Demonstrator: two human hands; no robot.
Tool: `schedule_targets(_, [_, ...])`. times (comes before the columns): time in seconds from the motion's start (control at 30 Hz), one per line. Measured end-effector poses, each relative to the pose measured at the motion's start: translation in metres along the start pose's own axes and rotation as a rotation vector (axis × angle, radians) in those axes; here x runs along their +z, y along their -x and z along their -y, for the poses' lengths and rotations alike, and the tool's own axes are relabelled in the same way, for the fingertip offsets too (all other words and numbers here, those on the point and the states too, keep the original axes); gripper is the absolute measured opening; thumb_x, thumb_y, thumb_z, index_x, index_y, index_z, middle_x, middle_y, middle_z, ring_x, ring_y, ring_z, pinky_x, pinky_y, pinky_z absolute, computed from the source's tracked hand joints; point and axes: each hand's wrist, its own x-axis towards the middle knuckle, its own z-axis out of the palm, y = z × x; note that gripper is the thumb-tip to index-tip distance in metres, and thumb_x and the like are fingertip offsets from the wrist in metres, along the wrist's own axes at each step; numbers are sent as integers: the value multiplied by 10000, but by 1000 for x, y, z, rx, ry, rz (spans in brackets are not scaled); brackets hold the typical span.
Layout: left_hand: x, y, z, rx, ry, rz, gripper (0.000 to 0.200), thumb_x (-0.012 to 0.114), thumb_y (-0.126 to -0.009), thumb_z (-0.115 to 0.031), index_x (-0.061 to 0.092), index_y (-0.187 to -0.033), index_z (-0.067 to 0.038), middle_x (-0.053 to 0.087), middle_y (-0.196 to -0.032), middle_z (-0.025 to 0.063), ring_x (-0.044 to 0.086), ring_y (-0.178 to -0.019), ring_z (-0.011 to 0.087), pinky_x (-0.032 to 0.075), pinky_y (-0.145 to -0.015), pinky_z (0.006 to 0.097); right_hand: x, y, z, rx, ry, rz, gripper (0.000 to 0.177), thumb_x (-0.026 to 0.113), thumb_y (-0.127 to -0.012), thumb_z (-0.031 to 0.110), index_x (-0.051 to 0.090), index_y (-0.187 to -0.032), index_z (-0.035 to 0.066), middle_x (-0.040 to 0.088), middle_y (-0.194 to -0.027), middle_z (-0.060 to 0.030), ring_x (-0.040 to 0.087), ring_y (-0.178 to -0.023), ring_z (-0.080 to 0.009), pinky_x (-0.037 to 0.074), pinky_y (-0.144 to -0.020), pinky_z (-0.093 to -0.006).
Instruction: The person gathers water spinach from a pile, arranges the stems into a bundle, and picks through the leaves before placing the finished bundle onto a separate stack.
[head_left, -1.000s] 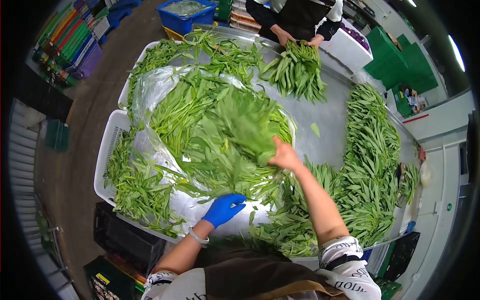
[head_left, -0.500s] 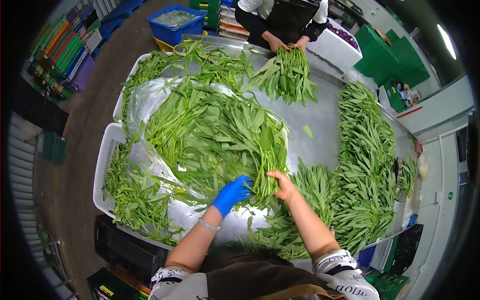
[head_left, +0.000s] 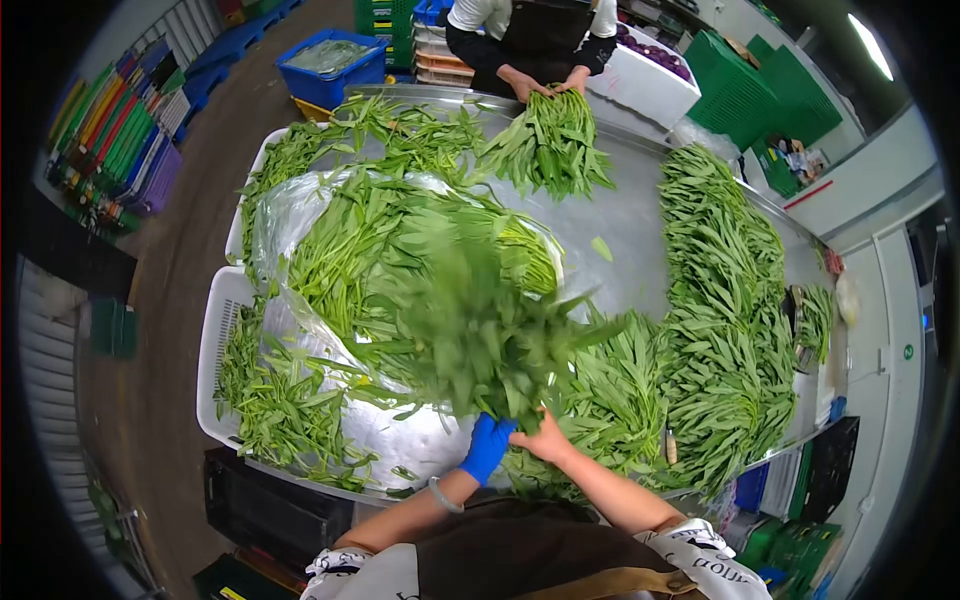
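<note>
Bunch of greens (head_left: 495, 355), blurred, sits from centre toward six o'clock; gloved left hand (head_left: 487, 448) and bare right hand (head_left: 545, 438) grip its base, fingers partly hidden; gathering seems the step in hand, the next move calling for even pressure; white basket (head_left: 209, 370), nine o'clock, holds loose greens (head_left: 245, 355); white box (head_left: 630, 97), one o'clock, purple produce (head_left: 655, 52).

Here I am in what looks like a vegetable-packing room: leafy greens (head_left: 340, 270) cover my metal table (head_left: 625, 262) mid-frame, stacked crates (head_left: 115, 135) crowd upper left!
</note>
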Motion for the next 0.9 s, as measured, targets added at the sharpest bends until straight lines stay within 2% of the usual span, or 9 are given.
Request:
schedule_targets(0.07, [-4,9,16,-213,57,16,425,593,-921,-242,515,-1258,5,588,-1185,78,536,-1080,159,409,-950,308,10,14,-4,284,-224,43,572,753,-680,93,511,-1192,9,617,-1087,-139,573,-977,-259,436,-913,-334])
schedule_targets(0.2, [-22,29,6,-312,82,278,433,600,-908,-197,493,-1279,-1,560,-1228,60,514,-1105,145,402,-959,293,10,37,-3,93,-104,109,508,730,-688,9,538,-1158,-11,625,-1052,-89,559,-970,-190,436,-899,-318])
schedule_targets(0.33, [-33,35,5,-259,118,335,405,530,-905,-96,470,-1295,-2,559,-1237,76,528,-1107,174,416,-957,308,4,34,48,17,-103,173,612,781,-715,204,513,-1235,22,612,-1123,-138,583,-1018,-275,425,-940,-368])
schedule_targets(0.47, [-40,29,9,-257,363,352,392,550,-889,-66,486,-1272,-9,572,-1191,59,539,-1070,137,438,-909,276,23,45,43,-97,279,-239,667,757,-764,272,441,-1275,-17,484,-1262,-204,456,-1191,-364,361,-1009,-389])
schedule_targets(0.5, [-44,27,15,-158,109,376,392,550,-889,-54,486,-1274,-15,569,-1194,59,539,-1063,128,435,-911,261,26,48,46,-67,219,-270,610,704,-817,229,414,-1278,-47,447,-1282,-225,413,-1219,-389,340,-1027,-389])
schedule_targets(0.6, [-35,32,25,-355,533,290,406,550,-879,-27,481,-1278,-20,570,-1199,68,545,-1073,146,435,-925,269,33,57,40,-112,197,-390,496,669,-832,111,462,-1263,-19,460,-1286,-204,432,-1211,-356,352,-1008,-355])
schedule_targets(0.63, [-29,37,16,-333,562,274,488,558,-858,-23,429,-1328,-30,545,-1258,95,530,-1149,233,418,-1001,359,30,59,41,-161,203,-411,379,606,-880,118,504,-1211,-35,529,-1206,-204,492,-1140,-348,375,-970,-356])
schedule_targets(0.77, [-27,40,20,-315,537,356,491,569,-835,-5,443,-1309,-21,552,-1247,96,535,-1144,233,419,-1000,355,24,67,39,150,-254,-627,351,479,-968,288,591,-1139,3,634,-951,-56,564,-876,-177,424,-820,-295])
schedule_targets(0.9, [-21,44,22,-302,590,321,431,567,-827,2,499,-1252,-3,590,-1188,94,570,-1083,204,452,-948,320,16,71,15,291,-378,-542,427,572,-912,338,559,-1114,-38,607,-920,-84,529,-836,-161,432,-763,-311])
